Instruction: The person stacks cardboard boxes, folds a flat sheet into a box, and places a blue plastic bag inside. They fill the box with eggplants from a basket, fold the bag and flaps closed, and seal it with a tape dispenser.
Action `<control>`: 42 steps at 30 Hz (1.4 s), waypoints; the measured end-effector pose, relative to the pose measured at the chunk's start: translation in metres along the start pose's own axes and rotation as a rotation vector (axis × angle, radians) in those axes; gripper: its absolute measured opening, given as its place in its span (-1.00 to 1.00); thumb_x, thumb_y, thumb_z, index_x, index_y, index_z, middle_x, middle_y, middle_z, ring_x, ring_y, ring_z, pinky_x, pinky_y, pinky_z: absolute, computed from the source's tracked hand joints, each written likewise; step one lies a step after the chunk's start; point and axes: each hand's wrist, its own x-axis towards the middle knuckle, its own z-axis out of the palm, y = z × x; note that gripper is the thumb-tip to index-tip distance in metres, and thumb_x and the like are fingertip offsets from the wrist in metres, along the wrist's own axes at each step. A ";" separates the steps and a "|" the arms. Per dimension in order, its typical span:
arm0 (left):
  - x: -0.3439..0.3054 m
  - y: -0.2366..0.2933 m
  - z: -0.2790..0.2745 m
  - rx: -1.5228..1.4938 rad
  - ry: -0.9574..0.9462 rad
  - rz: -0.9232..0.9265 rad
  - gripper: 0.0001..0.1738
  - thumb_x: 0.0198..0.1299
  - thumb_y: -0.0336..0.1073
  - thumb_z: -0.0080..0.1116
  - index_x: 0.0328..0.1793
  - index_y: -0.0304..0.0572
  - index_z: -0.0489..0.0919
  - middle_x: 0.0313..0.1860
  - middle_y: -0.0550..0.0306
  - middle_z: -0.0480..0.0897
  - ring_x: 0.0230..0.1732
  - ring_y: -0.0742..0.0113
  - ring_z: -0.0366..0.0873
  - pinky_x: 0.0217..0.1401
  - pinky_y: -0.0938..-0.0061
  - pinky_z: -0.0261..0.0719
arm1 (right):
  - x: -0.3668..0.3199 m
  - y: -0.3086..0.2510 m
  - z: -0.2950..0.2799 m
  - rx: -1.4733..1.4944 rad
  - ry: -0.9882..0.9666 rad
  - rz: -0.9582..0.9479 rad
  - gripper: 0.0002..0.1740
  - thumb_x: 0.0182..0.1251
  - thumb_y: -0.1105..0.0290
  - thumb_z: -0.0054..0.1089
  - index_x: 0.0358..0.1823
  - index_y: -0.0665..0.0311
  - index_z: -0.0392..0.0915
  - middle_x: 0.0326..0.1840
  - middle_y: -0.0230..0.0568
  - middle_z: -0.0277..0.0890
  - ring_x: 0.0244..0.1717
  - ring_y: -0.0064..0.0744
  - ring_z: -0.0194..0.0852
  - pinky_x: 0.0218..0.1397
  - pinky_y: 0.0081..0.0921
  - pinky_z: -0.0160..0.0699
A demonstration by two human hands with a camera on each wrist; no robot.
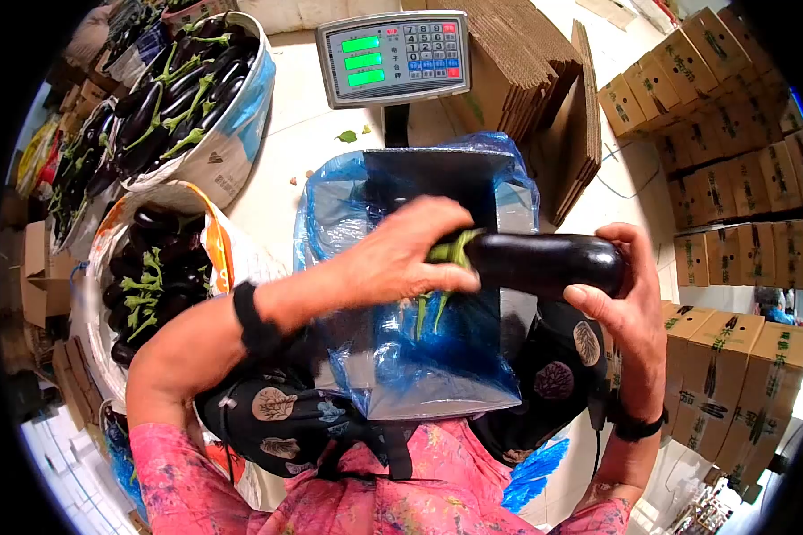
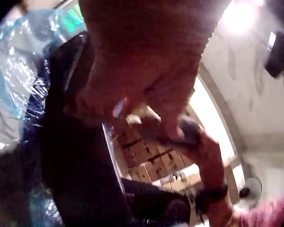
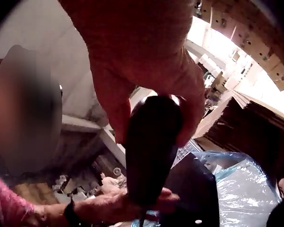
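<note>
One large dark eggplant (image 1: 544, 262) lies level between the two hands, above a box lined with blue plastic (image 1: 446, 383). My left hand (image 1: 406, 254) pinches its green stem end, thumb on the near side and fingers over the far side. Around the rounded end my right hand (image 1: 629, 285) curls, thumb in front and fingers behind. In the right wrist view the eggplant (image 3: 154, 146) points away from the right hand (image 3: 146, 80) toward the left one. Inside the box, green stems (image 1: 433, 312) show below the left hand.
Behind the box stands a scale display (image 1: 394, 59) with lit green windows. Sacks of eggplants (image 1: 187, 98) stand at the left, with another open sack (image 1: 219, 241) nearer. Flattened cardboard (image 1: 517, 53) leans behind, and stacked cartons (image 1: 732, 374) line the right side.
</note>
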 end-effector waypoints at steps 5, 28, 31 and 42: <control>-0.030 0.040 -0.022 -0.687 0.355 -0.429 -0.39 0.30 0.14 0.23 0.19 -0.22 0.45 -0.02 0.11 0.56 -0.04 0.37 0.55 -0.03 0.44 0.63 | -0.036 0.000 0.026 -0.181 0.293 -0.407 -0.08 -0.22 0.39 0.70 0.20 0.28 0.27 0.07 -0.14 0.35 0.09 -0.30 0.39 0.20 -0.38 0.45; 0.048 -0.120 0.157 0.301 -0.189 -0.765 -0.42 0.28 -0.01 0.11 0.28 -0.24 0.35 0.13 -0.31 0.61 0.12 -0.26 0.60 0.17 0.00 0.59 | -0.095 0.058 0.100 -0.675 -0.758 -0.579 -0.68 0.09 0.40 0.13 -0.08 0.26 0.49 -0.31 -0.26 0.53 -0.29 -0.24 0.54 -0.25 -0.36 0.51; 0.032 -0.121 0.169 0.225 -0.134 -0.735 -0.48 0.24 -0.14 0.10 0.25 -0.24 0.34 0.05 -0.40 0.61 0.08 -0.36 0.60 0.11 -0.06 0.62 | -0.093 0.063 0.098 -0.638 -0.790 -0.540 -0.67 0.07 0.40 0.15 -0.08 0.24 0.49 -0.32 -0.26 0.53 -0.30 -0.24 0.53 -0.27 -0.36 0.49; -0.007 -0.028 -0.080 -0.474 -0.263 -0.381 -0.42 0.34 -0.10 0.16 0.39 -0.22 0.41 -0.06 -0.01 0.69 -0.14 0.27 0.71 -0.21 0.45 0.68 | -0.091 0.034 0.094 -0.587 -0.793 -0.433 -0.58 0.04 0.55 0.17 0.01 0.19 0.59 -0.30 -0.12 0.50 -0.28 -0.02 0.50 -0.30 -0.17 0.50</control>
